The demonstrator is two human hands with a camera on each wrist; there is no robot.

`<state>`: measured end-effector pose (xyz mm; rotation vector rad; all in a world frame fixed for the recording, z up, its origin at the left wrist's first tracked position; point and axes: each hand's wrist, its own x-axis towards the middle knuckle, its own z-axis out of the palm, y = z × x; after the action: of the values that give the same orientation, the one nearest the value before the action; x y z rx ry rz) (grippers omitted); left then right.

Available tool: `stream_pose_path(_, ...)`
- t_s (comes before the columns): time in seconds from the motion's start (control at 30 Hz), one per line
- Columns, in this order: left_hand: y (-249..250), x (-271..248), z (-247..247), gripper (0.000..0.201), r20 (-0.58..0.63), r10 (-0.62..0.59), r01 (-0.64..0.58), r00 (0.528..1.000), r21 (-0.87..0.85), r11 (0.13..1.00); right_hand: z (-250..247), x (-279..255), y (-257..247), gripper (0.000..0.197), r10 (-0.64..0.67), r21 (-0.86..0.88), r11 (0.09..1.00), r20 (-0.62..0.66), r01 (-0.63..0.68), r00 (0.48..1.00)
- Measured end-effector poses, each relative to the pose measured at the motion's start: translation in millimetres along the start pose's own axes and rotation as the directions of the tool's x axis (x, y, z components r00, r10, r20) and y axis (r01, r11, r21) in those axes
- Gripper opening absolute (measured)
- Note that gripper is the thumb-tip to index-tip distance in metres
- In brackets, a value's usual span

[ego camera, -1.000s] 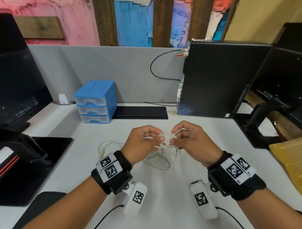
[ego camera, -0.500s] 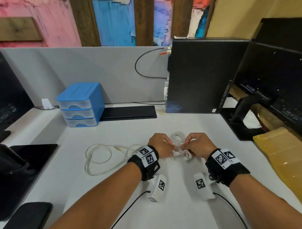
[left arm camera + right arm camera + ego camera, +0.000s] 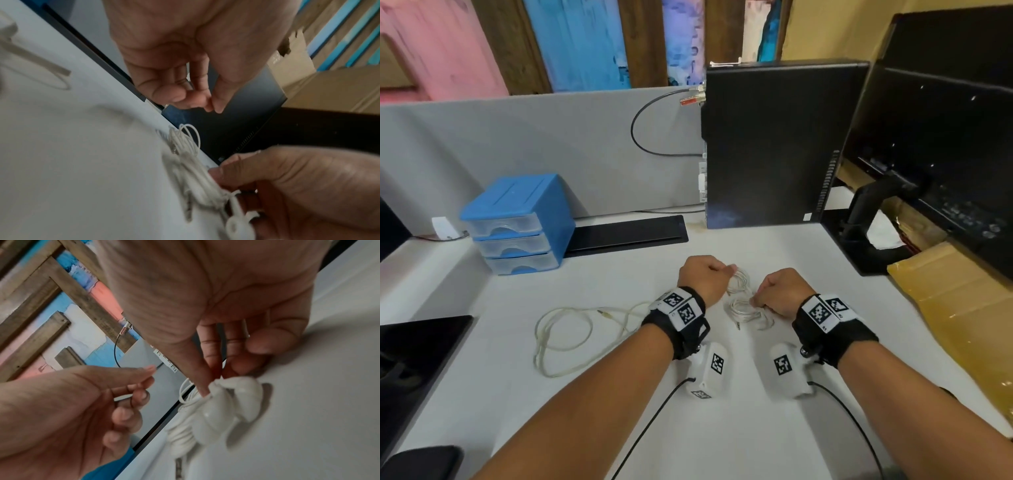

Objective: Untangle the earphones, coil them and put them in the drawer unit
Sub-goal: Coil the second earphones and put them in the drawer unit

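The white earphones (image 3: 743, 306) lie as a small coiled bundle on the white desk (image 3: 619, 428) between my hands. My right hand (image 3: 760, 298) pinches the bundle with thumb and forefinger; the right wrist view shows the right hand (image 3: 213, 381) at the two earbuds (image 3: 228, 404). My left hand (image 3: 722, 274) hovers just left of the coil's far loop, fingers curled. In the left wrist view that left hand (image 3: 205, 104) is apart from the loop (image 3: 189, 134), no wire in it. The blue drawer unit (image 3: 517, 222) stands at the back left, drawers closed.
A loose cream cable (image 3: 561, 339) with a jack plug sprawls left of my left wrist. A black computer tower (image 3: 774, 144) stands behind the hands, a monitor (image 3: 945, 137) on its stand at right. Yellow-brown packaging (image 3: 962, 308) lies at right, a black pad (image 3: 414, 359) at left.
Both hands came down with the coil to the desk. The left hand, which held the coil earlier, has drawn slightly away from it; the right hand still pinches it.
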<state>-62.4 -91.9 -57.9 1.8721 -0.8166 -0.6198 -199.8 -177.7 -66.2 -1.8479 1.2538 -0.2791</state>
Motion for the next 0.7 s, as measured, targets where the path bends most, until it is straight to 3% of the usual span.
stream_pose_path(0.1,-1.6,1.1,-19.5,0.022,0.022,-0.046,0.047,0.999,-0.092,0.995,-7.9,-2.1,-0.6,0.024,-0.01,0.016,1.0,-0.042,0.011,0.999)
stream_pose_path(0.3,-11.4,-6.4,-98.6,0.01,0.073,-0.09,0.093,0.993,-0.034,0.995,-20.5,-19.0,-22.1,0.02,-0.097,0.101,0.989,-0.1,0.107,0.99)
stream_pose_path(0.47,-39.6,-21.3,-146.6,0.009,0.171,-0.16,0.157,0.972,0.034,0.987,15.7,-39.9,-51.7,0.023,-0.177,0.156,0.975,0.106,0.16,0.978)
stream_pose_path(0.6,-57.2,-29.4,-161.3,0.008,0.142,-0.132,0.114,0.981,0.133,0.985,53.1,-44.9,-69.4,0.016,-0.23,-0.022,0.969,0.286,0.246,0.93)
stream_pose_path(0.7,-55.9,-32.8,-167.0,0.011,0.202,-0.122,0.085,0.972,0.181,0.98,73.3,-44.9,-81.2,0.012,-0.28,-0.106,0.937,0.341,0.333,0.897)
